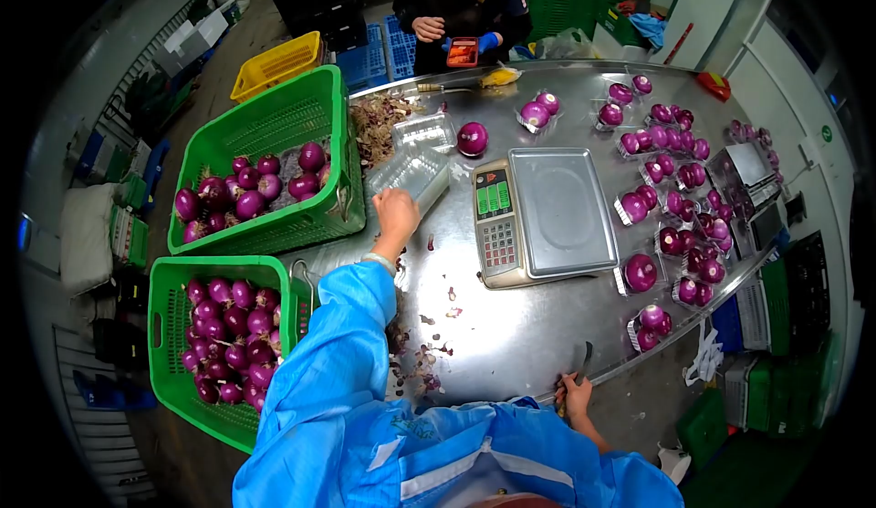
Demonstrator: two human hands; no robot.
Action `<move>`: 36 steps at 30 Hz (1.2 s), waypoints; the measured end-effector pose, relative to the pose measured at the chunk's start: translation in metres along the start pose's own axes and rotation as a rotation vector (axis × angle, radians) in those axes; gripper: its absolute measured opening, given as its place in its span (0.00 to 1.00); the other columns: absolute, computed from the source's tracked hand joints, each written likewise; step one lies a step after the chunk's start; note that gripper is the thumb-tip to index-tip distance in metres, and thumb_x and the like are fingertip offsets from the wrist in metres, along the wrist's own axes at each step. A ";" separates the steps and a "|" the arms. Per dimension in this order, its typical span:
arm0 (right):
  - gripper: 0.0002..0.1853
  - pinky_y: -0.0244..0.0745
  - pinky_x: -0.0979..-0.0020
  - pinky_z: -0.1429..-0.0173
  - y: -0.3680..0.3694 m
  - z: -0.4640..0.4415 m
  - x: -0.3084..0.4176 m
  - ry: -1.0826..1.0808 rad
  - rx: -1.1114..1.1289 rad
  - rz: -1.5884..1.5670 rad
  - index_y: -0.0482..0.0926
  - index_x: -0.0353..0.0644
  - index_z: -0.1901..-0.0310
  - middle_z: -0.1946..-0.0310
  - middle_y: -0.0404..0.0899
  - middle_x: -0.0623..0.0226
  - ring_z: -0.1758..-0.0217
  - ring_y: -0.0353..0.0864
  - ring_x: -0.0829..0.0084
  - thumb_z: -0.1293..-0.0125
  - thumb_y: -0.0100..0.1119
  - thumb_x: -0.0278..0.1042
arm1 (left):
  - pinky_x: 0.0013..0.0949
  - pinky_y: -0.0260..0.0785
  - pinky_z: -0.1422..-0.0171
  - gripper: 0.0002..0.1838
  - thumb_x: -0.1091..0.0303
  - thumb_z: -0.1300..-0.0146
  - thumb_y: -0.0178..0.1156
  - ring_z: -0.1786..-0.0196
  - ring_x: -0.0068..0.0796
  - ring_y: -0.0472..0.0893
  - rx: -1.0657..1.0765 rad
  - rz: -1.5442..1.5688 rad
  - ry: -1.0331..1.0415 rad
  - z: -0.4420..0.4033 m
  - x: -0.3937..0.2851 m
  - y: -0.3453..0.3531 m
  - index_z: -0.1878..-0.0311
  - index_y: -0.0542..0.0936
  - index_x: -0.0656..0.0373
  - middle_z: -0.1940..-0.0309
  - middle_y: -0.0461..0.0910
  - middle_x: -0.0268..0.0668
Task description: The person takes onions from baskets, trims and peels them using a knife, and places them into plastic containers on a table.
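My left hand (pixel 396 218) reaches out over the metal table, its fingers closed at the near edge of a stack of clear plastic trays (pixel 415 172). Near the table's front edge my right hand (pixel 573 395) is wrapped round the handle of a small knife, whose dark curved blade (pixel 587 356) points away from me. Between and beyond the hands stands a digital scale (pixel 566 212) with a bare pan. A single red onion (pixel 472 139) sits just past the trays. Loose onion skins (pixel 429 367) are scattered on the table near my left sleeve.
Two green crates of red onions, a far one (pixel 342 143) and a near one (pixel 164 326), stand at the left. Packed onions (pixel 641 273) line the table's right side. Across the table a co-worker (pixel 461 2) holds a small red tray (pixel 463 52).
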State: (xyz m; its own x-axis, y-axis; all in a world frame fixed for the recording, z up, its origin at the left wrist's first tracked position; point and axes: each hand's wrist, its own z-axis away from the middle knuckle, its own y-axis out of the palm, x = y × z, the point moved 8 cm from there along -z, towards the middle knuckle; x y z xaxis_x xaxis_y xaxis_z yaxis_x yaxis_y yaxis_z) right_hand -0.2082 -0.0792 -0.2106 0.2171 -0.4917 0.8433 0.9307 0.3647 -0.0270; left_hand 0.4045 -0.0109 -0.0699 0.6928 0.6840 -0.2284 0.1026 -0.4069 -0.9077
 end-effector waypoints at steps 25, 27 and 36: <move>0.09 0.66 0.71 0.86 -0.005 -0.002 -0.010 -0.090 -0.028 -0.024 0.73 0.36 0.69 0.82 0.76 0.63 0.88 0.73 0.73 0.32 0.62 0.27 | 0.48 0.66 0.48 0.06 0.65 0.48 0.68 0.56 0.45 0.81 0.027 -0.064 0.011 -0.015 -0.008 -0.006 0.72 0.82 0.55 0.66 0.84 0.42; 0.09 0.66 0.71 0.86 -0.006 0.000 -0.014 -0.093 -0.032 -0.018 0.73 0.36 0.69 0.82 0.76 0.63 0.89 0.72 0.73 0.32 0.62 0.27 | 0.49 0.66 0.49 0.06 0.66 0.47 0.68 0.58 0.47 0.81 0.065 0.008 0.022 -0.008 -0.011 -0.018 0.73 0.80 0.56 0.68 0.82 0.43; 0.11 0.63 0.72 0.87 0.019 -0.006 0.012 -0.061 0.124 -0.068 0.75 0.37 0.67 0.85 0.73 0.64 0.90 0.69 0.76 0.30 0.62 0.33 | 0.50 0.72 0.56 0.07 0.79 0.47 0.58 0.64 0.47 0.81 0.016 0.259 0.385 0.070 -0.083 -0.090 0.68 0.82 0.58 0.73 0.80 0.45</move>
State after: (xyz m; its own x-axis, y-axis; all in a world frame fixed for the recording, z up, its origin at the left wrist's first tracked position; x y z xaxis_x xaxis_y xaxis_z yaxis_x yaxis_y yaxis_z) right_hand -0.1860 -0.0823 -0.2042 0.1335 -0.4710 0.8720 0.8982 0.4293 0.0943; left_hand 0.2879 0.0117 0.0056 0.9090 0.2851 -0.3040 -0.1179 -0.5236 -0.8438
